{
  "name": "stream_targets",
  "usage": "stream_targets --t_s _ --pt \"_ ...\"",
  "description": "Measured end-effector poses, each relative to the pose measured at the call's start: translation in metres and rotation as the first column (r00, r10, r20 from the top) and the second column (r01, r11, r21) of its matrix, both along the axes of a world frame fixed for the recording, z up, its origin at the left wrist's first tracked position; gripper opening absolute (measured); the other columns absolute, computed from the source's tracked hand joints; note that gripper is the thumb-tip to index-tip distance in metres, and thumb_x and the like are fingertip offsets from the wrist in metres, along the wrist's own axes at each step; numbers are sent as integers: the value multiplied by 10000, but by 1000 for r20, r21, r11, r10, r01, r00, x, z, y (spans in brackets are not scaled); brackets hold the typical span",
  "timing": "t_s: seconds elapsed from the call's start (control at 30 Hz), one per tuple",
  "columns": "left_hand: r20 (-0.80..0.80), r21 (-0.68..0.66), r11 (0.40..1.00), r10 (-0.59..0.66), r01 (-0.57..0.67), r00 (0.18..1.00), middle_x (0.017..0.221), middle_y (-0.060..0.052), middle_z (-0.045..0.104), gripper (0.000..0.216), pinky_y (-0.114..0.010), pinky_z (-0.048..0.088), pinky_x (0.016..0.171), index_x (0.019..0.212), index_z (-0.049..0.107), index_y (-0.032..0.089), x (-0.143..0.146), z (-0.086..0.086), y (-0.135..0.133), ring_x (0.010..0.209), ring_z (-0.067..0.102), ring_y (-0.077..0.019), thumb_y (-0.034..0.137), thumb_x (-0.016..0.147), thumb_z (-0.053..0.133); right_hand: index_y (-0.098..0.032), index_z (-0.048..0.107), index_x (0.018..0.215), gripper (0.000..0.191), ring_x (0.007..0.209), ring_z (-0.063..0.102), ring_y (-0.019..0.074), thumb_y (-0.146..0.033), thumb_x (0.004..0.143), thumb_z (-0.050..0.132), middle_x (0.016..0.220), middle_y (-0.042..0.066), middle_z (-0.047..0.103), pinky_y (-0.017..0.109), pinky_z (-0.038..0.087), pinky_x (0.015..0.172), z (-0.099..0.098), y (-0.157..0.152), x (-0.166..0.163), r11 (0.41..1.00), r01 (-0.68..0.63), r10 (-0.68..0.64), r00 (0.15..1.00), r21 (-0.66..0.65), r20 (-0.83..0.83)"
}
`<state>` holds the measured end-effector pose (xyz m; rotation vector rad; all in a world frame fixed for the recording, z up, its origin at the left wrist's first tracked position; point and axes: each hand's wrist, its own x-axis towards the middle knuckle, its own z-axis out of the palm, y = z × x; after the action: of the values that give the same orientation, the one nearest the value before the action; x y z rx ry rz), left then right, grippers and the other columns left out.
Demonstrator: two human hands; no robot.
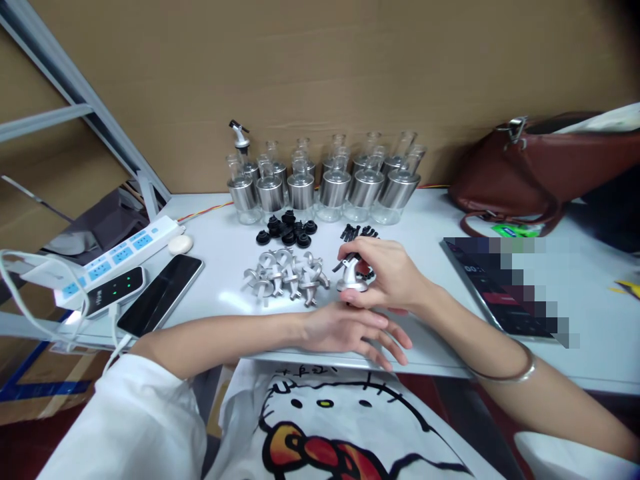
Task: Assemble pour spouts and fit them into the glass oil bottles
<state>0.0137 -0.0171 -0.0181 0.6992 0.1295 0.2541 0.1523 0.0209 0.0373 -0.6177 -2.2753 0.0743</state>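
Observation:
My right hand (387, 273) grips a bottle pourer (353, 277), a silver spout with a black flip cap at its top. Just below it lies my left hand (350, 330), fingers spread and pointing right, with nothing seen in it. To the left is a pile of silver pourer spouts (287, 277). Behind that pile sit several black ribbed stoppers (289, 230). Small black caps (357, 232) lie behind my right hand, which partly hides others. At the back stand two rows of glass bottles with steel sleeves (335, 190); one carries a fitted pourer (241, 137).
On the left are a power strip (120, 257), a phone (163, 297), a small black device (115, 291), a round white case (181, 245) and white cables. A tablet (500, 287), partly pixelated, lies right, with a brown bag (515, 173) behind it. Cardboard (320, 67) backs the table.

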Motion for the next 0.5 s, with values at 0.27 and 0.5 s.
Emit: stream_targets --t_s 0.27,0.5 --pt "-46 -4 998 58 -58 997 892 -50 615 276 -391 367 849 1028 586 146 -1 5 -1 833 592 -181 244 770 584 -191 535 795 413 466 444 135 -582 841 410 544 -18 490 260 319 485 -6 4 4 1000 16 -16 992 6 125" --pt "-56 131 991 45 -37 997 694 -60 600 324 -362 372 837 659 640 102 -2 4 -2 758 578 -177 308 840 467 -197 504 773 242 459 431 135 -424 786 421 526 -24 462 256 317 474 -8 5 3 998 -7 13 994 -57 112"
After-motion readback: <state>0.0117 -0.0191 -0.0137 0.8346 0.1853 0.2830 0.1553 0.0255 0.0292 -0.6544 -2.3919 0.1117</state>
